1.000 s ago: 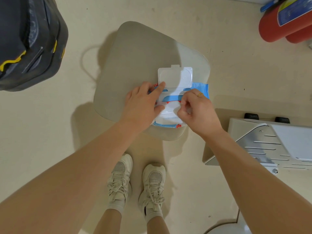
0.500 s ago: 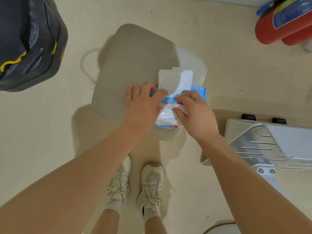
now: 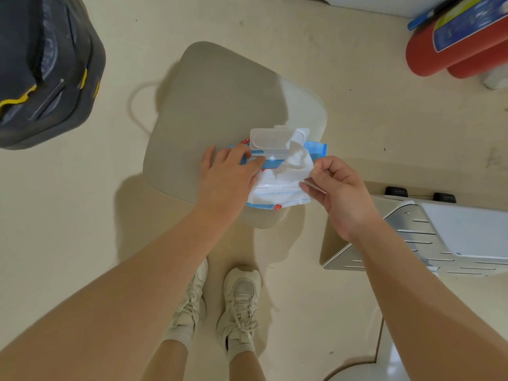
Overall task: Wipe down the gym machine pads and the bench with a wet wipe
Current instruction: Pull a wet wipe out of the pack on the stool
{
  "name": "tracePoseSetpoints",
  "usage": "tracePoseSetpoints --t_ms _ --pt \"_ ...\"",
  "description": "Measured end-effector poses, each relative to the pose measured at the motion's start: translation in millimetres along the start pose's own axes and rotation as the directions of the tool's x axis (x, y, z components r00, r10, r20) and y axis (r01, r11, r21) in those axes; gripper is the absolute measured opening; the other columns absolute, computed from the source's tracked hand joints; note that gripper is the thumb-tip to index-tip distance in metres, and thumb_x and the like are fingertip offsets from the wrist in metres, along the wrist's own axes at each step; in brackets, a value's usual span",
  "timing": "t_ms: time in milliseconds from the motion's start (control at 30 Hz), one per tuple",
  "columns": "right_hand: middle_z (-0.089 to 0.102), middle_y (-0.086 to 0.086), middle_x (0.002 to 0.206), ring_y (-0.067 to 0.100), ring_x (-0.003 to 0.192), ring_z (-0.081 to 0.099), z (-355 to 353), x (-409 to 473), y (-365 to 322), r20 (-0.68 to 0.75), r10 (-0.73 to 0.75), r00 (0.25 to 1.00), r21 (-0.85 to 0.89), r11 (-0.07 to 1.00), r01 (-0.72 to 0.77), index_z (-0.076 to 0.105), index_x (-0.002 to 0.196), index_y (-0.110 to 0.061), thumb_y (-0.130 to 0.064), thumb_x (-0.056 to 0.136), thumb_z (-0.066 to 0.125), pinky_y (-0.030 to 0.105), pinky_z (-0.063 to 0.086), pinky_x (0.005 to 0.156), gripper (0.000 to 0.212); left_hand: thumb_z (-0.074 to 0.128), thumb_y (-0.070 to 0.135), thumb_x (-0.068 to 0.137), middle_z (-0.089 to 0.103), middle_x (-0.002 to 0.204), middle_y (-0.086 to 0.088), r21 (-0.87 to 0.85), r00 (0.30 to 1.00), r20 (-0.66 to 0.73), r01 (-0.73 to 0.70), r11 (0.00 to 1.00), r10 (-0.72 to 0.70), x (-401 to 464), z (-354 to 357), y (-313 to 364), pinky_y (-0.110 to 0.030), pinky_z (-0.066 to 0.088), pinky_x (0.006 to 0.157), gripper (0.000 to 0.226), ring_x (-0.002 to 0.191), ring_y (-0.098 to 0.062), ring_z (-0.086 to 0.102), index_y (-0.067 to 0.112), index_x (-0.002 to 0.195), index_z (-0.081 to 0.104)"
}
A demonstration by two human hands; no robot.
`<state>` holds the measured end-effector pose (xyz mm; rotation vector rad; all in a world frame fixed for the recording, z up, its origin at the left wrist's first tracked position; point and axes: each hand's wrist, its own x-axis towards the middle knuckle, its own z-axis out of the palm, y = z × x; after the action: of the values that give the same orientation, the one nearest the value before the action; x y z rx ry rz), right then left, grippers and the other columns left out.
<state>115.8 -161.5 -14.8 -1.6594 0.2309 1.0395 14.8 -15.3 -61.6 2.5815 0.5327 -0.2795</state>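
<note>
A blue and white pack of wet wipes (image 3: pixel 277 192) lies on the near part of a beige padded seat (image 3: pixel 220 105), its clear plastic lid (image 3: pixel 270 138) flipped up. My left hand (image 3: pixel 229 176) presses flat on the pack's left side. My right hand (image 3: pixel 338 191) pinches the corner of a white wet wipe (image 3: pixel 295 163) between thumb and forefinger. The wipe stretches from the pack's opening toward that hand and is partly pulled out.
A dark bag with yellow trim (image 3: pixel 46 64) stands at the upper left. Red fire extinguishers (image 3: pixel 461 42) lie at the upper right. A white metal machine frame (image 3: pixel 428 237) sits on the floor to the right. My two shoes (image 3: pixel 220 306) stand below the seat.
My right hand has moved right and away from the pack, drawing a white wipe out of the opening. The lid has tipped further up. My left hand stays pressed on the pack.
</note>
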Motion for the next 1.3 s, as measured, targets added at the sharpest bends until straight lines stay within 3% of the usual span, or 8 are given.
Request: tracePoseSetpoints --t_ms 167,300,433,567,667,967,1100,1300 --pt "0.057 0.0 0.076 0.012 0.071 0.053 9.2 -2.9 -1.0 -0.159 -0.041 0.986 -0.005 0.999 0.041 0.05 0.077 -0.018 -0.005 0.094 0.046 0.019 0.047 0.071 0.022 0.052 0.04 0.077 0.059 0.119 0.0 -0.361 0.996 -0.068 0.036 0.932 -0.065 -3.8 -8.3 17.7 -0.037 0.021 0.102 0.042 0.118 -0.019 0.05 0.019 0.111 0.066" --pt "0.059 -0.015 0.058 0.008 0.062 0.056 18.1 -0.7 -0.6 -0.177 -0.081 0.981 -0.065 0.995 0.071 0.053 0.085 -0.023 -0.002 0.089 0.052 0.017 0.047 0.061 0.022 0.064 0.031 0.081 0.06 0.095 0.013 -0.731 0.991 0.069 0.13 0.67 -0.117 -0.8 -21.6 36.0 -0.01 0.037 0.086 0.024 0.096 -0.01 0.057 0.014 0.098 0.063" --pt "0.06 -0.01 0.073 0.002 0.064 0.057 23.9 -2.5 -5.8 -0.16 -0.159 0.974 -0.117 0.983 0.142 0.052 0.089 -0.028 -0.008 0.089 0.056 0.014 0.047 0.061 0.021 0.064 0.011 0.084 0.055 0.077 0.018 -0.776 0.979 0.095 0.188 0.603 -0.183 8.7 -21.6 36.5 -0.001 0.036 0.069 0.012 0.073 0.008 0.053 0.018 0.091 0.057" --pt "0.05 -0.008 0.104 -0.003 0.076 0.053 31.9 -6.2 -6.1 -0.308 -0.385 0.87 -0.395 0.884 0.251 0.045 0.096 -0.028 -0.013 0.086 0.06 0.008 0.044 0.068 0.023 0.061 0.015 0.086 0.051 0.072 0.017 -0.684 0.989 -0.02 0.096 0.724 -0.15 14.5 -20.6 34.1 -0.009 0.035 0.073 0.009 0.074 -0.006 0.051 0.008 0.086 0.066" --pt "0.049 -0.004 0.098 -0.004 0.076 0.05 40.9 -13.8 -9.1 -0.327 -0.485 0.811 -0.503 0.816 0.284 0.055 0.085 -0.021 -0.022 0.085 0.064 0.003 0.038 0.065 0.009 0.056 0.03 0.081 0.056 0.071 0.011 -0.577 0.985 -0.161 -0.046 0.816 -0.058 14.3 -21.0 32.6 -0.024 0.037 0.075 0.025 0.075 -0.018 0.053 0.008 0.073 0.065" --pt "0.058 -0.001 0.058 0.014 0.063 0.053 49.8 -8.5 -11.1 -0.386 -0.105 0.916 -0.037 0.994 0.098 0.057 0.058 -0.015 -0.008 0.088 0.054 0.028 0.048 0.07 0.031 0.069 0.021 0.079 0.061 0.1 0.011 -0.631 0.992 -0.095 0.004 0.776 -0.082 11.3 -13.7 25.8 -0.003 0.034 0.083 0.023 0.094 0.003 0.049 0.012 0.101 0.068" --pt "0.055 0.0 0.062 0.012 0.057 0.051 29.5 -10.4 -16.7 -0.328 0.129 0.936 0.495 0.867 0.054 0.054 0.074 -0.014 -0.009 0.095 0.041 0.027 0.049 0.073 0.025 0.062 0.025 0.082 0.067 0.105 0.004 -0.277 0.996 0.039 -0.064 0.959 0.077 9.0 -1.4 9.3 -0.033 0.033 0.096 0.021 0.113 -0.022 0.05 0.016 0.099 0.069" --pt "0.066 -0.004 0.078 0.009 0.07 0.064 -0.9 -30.4 -33.6 -0.335 0.137 0.932 0.544 0.836 0.072 0.059 0.087 -0.015 -0.017 0.098 0.039 0.021 0.052 0.065 0.023 0.046 0.028 0.09 0.066 0.103 0.001 -0.255 0.999 0.029 -0.033 0.966 0.042 3.7 -13.5 22.0 -0.02 0.029 0.088 0.028 0.111 -0.017 0.051 0.011 0.096 0.067"
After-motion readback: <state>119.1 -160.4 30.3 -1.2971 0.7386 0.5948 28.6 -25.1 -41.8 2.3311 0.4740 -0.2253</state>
